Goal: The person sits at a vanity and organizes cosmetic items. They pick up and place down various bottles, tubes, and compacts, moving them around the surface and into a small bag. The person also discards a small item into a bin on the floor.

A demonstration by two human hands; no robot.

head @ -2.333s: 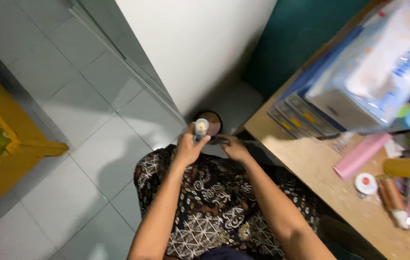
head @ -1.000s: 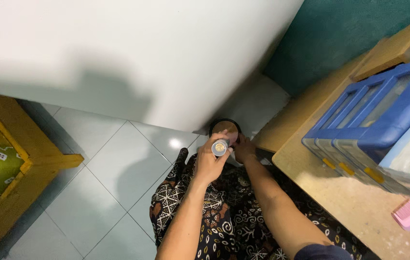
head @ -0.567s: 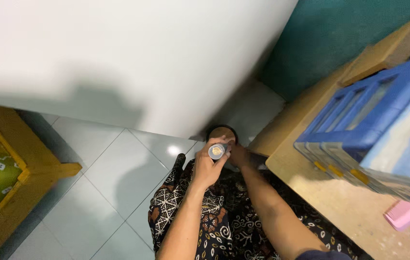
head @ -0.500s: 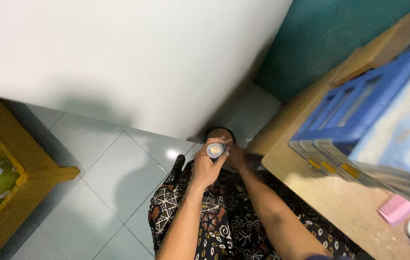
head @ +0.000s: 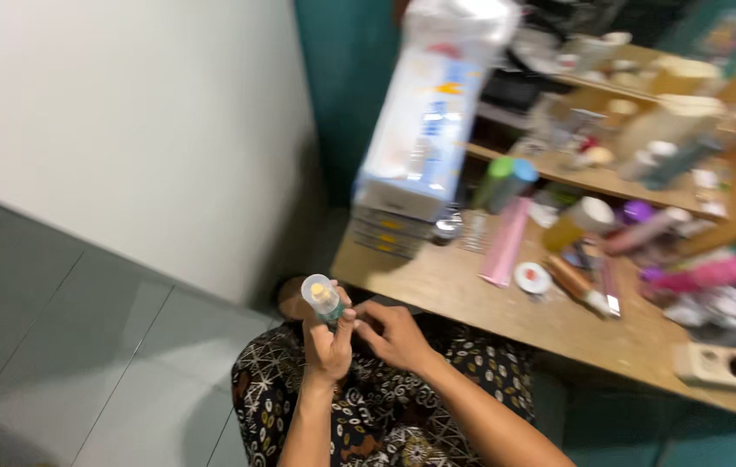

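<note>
Left hand (head: 326, 344) wrapped round small clear bottle (head: 322, 298), held over patterned lap (head: 385, 406); long axis roughly upright, pale round top tilted toward camera, yellowish spot at its centre. Right hand (head: 392, 333) just beside it, to the right, fingers curled, tips near bottle's lower part; contact unclear. Beyond: wooden table (head: 472, 290) with pink comb (head: 504, 240), blue drawer box (head: 394, 229).

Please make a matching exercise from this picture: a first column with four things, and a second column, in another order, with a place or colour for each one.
1. small bottle
2. comb
3. power strip
4. round tin

a. long and pink, lying on the table
b. white with a red middle
c. at the table's near right edge
d. upright in the left hand

Pairs: 1-d, 2-a, 3-c, 4-b
</note>
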